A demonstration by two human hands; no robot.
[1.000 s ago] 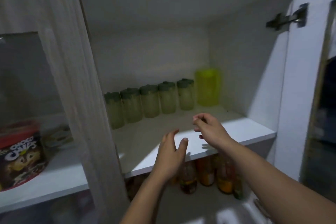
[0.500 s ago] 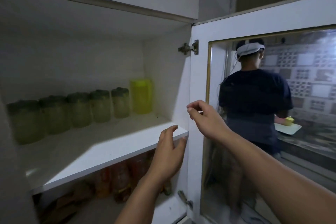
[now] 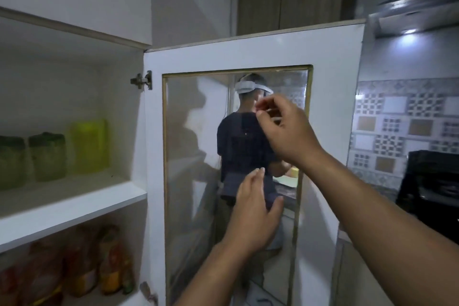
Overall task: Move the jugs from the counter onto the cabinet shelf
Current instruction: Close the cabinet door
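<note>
Head view: both hands are up in front of the open cabinet door [image 3: 250, 57] and its glass pane. The left hand [image 3: 253, 213] is spread wide, grip empty. The right hand [image 3: 285, 131] sits higher, fingers curled narrow, thumb and forefinger nearly pinched, holding nothing. Over on the left, the yellow-green jug [image 3: 90, 145] stands on the cabinet shelf [image 3: 74, 204], just beside two green-lidded jars [image 3: 47, 156]. Bottles [image 3: 109, 261] sit underneath.

1 view only, head-worn, wide-angle. Faces the open cabinet door [image 3: 250, 156] from close up, glass panel filling mid-frame. Cabinet shelf [image 3: 74, 204] sits at the left edge, tiled wall [image 3: 402, 126] at right (straight lines bow near the borders). Both forearms enter from bottom right.
</note>
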